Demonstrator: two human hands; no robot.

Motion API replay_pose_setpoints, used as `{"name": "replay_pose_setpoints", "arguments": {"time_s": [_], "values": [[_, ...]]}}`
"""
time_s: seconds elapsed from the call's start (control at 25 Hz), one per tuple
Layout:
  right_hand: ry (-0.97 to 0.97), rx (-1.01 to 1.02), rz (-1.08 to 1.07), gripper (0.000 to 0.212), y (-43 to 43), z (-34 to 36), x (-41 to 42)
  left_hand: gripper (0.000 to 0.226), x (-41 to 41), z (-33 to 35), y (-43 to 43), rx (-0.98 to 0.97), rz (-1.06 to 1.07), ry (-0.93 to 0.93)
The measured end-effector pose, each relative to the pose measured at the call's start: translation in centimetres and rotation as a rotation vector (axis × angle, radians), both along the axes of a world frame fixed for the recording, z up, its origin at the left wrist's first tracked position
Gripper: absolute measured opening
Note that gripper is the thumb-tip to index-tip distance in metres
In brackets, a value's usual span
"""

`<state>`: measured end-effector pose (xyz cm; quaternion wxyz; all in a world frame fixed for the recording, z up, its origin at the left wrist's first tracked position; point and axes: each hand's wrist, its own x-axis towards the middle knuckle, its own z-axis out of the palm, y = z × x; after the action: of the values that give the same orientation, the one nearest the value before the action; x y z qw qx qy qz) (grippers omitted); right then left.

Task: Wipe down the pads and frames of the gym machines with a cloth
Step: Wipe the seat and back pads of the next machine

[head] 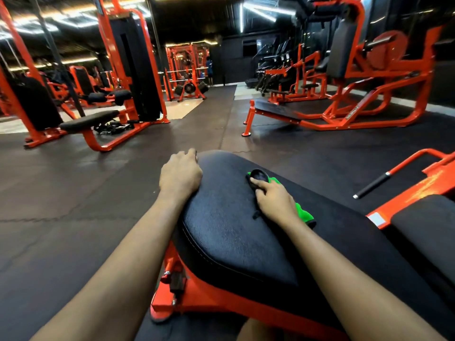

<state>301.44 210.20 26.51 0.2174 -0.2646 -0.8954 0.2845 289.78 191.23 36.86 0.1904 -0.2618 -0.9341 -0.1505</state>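
Note:
A black padded seat [229, 232] on an orange frame [209, 299] fills the lower middle of the view. My left hand [181, 175] grips the pad's left edge, fingers curled over its rim. My right hand [274, 200] presses a green and black cloth [301, 212] against the top of the pad; the cloth shows beyond my fingertips and beside my wrist, the rest hidden under the hand.
A second black pad [428, 232] lies at right with an orange handle bar [384, 180]. Orange machines stand at left [128, 77] and right [364, 77] on dark rubber flooring [73, 188]. A person [209, 70] stands far back by a rack.

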Motion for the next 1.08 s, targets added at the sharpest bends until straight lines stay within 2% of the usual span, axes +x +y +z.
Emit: {"name": "replay_pose_setpoints", "arguments": {"time_s": [0.12, 0.24, 0.44, 0.56, 0.72, 0.8, 1.0, 1.08], "values": [[-0.058, -0.041, -0.167, 0.044, -0.2, -1.8, 6.1, 0.023, 0.8, 0.4, 0.0, -0.068, -0.045, -0.017], [-0.05, -0.031, -0.226, 0.041, -3.2, -0.9, 8.8, 0.022, 1.0, 0.4, -0.2, -0.051, -0.057, -0.064], [0.075, 0.193, -0.038, 0.04, -11.7, 2.9, 8.4, 0.029, -0.4, -0.3, 0.1, -0.069, -0.116, -0.082], [0.036, 0.074, 0.018, 0.043, -8.7, 1.9, 6.5, 0.029, -1.9, -0.9, 0.5, -0.139, -0.174, -0.03], [-0.171, -0.079, -0.203, 0.045, -2.4, 0.9, 5.0, 0.033, -2.9, -1.4, 0.8, -0.186, -0.214, 0.013], [-0.2, -0.061, -0.267, 0.045, -2.7, 1.6, 4.9, 0.034, -3.2, -1.4, 1.1, -0.198, -0.222, 0.038], [-0.01, 0.146, -0.152, 0.042, -10.9, 3.4, 6.8, 0.037, -4.4, -1.2, 2.3, -0.344, -0.23, 0.02], [0.024, 0.168, -0.112, 0.043, -11.4, 3.2, 7.1, 0.036, -4.5, -1.2, 2.7, -0.372, -0.223, 0.02]]}}
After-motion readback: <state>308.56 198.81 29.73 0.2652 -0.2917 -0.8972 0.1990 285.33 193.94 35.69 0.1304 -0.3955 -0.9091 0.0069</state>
